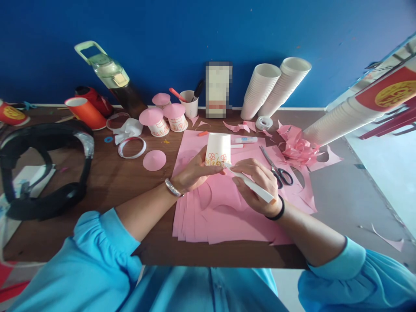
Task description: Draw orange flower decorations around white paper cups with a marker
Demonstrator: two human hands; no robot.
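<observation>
My left hand [195, 173] holds an upside-down white paper cup [219, 147] with red and yellow flowers drawn near its rim. My right hand [255, 184] grips a long white tool [256, 189], its narrow tip at the lower edge of the cup; what kind of tool it is, I cannot tell. Both hands are above a stack of pink paper sheets [195, 216]. Black-handled scissors [276, 171] lie open just right of my right hand. Beyond the cup are a glue tube [244, 140] and an orange cap [203, 134].
Several decorated cups with pink cone tops [151, 117] stand at the back, near a loose pink cone [154, 160]. Two tall cup stacks [261, 89], a tape roll [264, 123] and pink scraps [300, 149] are right; a bottle [113, 78] and black headgear [45, 208] are left.
</observation>
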